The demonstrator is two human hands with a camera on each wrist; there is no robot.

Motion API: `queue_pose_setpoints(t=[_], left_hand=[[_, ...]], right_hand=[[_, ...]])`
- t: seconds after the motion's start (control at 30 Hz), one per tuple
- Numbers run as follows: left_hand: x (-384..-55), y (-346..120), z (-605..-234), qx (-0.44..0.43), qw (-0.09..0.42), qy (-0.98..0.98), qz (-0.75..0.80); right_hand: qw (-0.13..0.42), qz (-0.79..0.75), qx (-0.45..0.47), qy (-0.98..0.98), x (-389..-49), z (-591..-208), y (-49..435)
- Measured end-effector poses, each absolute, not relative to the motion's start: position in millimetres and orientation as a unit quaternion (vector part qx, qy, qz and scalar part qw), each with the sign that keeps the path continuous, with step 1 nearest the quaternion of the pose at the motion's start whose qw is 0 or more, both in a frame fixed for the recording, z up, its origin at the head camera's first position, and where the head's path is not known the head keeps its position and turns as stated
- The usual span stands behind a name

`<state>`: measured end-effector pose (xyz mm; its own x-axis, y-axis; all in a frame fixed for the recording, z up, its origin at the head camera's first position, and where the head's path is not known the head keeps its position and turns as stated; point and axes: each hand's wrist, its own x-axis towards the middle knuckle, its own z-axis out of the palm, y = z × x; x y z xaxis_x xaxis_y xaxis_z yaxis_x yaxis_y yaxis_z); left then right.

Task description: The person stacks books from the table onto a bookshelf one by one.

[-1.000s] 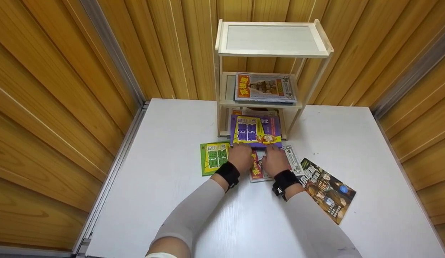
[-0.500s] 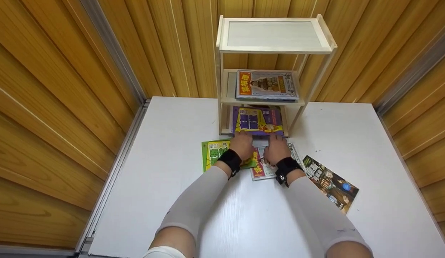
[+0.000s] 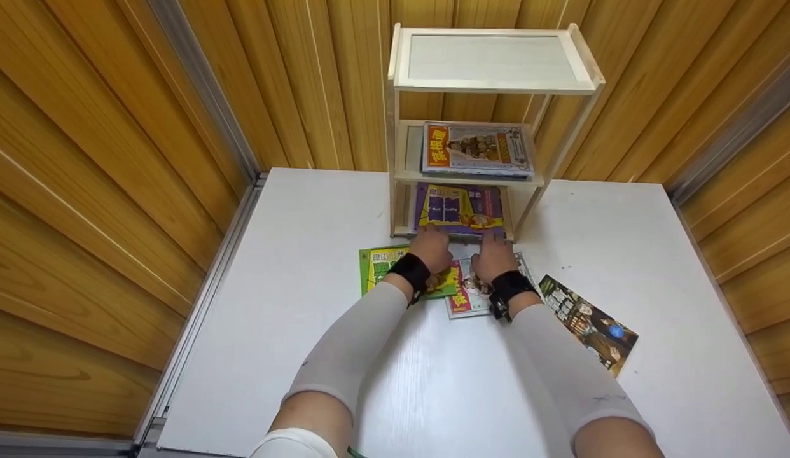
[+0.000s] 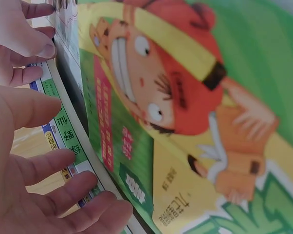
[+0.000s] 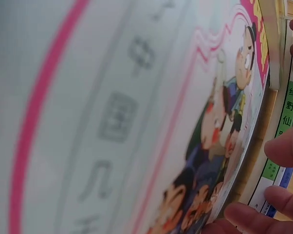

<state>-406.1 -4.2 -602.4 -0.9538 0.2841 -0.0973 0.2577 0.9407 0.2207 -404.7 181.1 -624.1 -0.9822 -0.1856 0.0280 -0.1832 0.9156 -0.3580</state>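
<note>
A purple-and-yellow book (image 3: 462,207) lies on top of the stack on the bottom shelf, inside the small rack. My left hand (image 3: 431,251) is at the left part of the stack's front edge, and my right hand (image 3: 495,257) is at the right part. In the left wrist view, loosely extended fingers (image 4: 64,195) touch the stacked spines (image 4: 66,129). The right wrist view has the right fingers (image 5: 285,146) at the same spines, not curled round them. Under my hands lie a green book (image 3: 385,257) and a white-and-pink book (image 3: 471,296), partly hidden.
The pale wooden rack (image 3: 497,86) stands at the back of the white table (image 3: 306,254). Its middle shelf bears a stack of books (image 3: 478,149). A dark-covered book (image 3: 589,321) lies askew on the right. Wood-panelled walls (image 3: 318,83) enclose the table.
Both hands have moved forward, and the purple book has slid from jutting over the rack's front edge back onto the bottom shelf. The loose books on the table stay put.
</note>
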Motion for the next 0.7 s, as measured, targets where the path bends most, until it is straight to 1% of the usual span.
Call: queue_pose_setpoints(t=[0.1, 0.27, 0.43, 0.53, 0.7], left_hand=[[-402, -1, -603, 0.144, 0.06, 0.983, 0.1], [-386, 0, -607, 0.138, 0.033, 0.985, 0.101], [-363, -6, -607, 0.134, -0.012, 0.986, 0.1], [-347, -14, -606, 0.136, -0.033, 0.985, 0.101], [-314, -35, -606, 0.123, -0.044, 0.988, 0.087]], right_hand=[[0.003, -0.18, -0.096, 0.979, -398, -623, 186], [-0.013, -0.202, -0.104, 0.974, -376, -625, 194], [-0.038, -0.227, -0.098, 0.968, -349, -619, 201], [-0.041, -0.219, -0.084, 0.971, -333, -610, 204], [-0.038, -0.192, -0.078, 0.978, -309, -598, 203]])
